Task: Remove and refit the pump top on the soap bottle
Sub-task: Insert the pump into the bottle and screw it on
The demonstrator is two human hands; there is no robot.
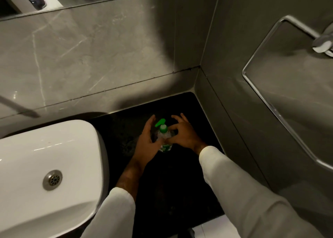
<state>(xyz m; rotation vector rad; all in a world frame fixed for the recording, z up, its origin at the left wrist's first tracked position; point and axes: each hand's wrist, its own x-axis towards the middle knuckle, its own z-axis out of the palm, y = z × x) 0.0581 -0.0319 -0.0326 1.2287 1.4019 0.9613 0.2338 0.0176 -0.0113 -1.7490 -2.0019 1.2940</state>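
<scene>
The soap bottle stands upright on the black countertop, near its back edge and to the right of the white basin, its green pump top on. The left hand is spread open against the bottle's side, while the right hand pinches the neck just under the pump, fingers loosely curled

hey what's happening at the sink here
A person in white sleeves has both hands around a clear soap bottle standing upright on the dark counter just right of the white basin. The left hand cups the bottle's left side with fingers spread; the right hand reaches in from the right, fingertips near the neck. The green pump top is on the bottle. Whether either hand actually grips it is hard to tell.
</scene>
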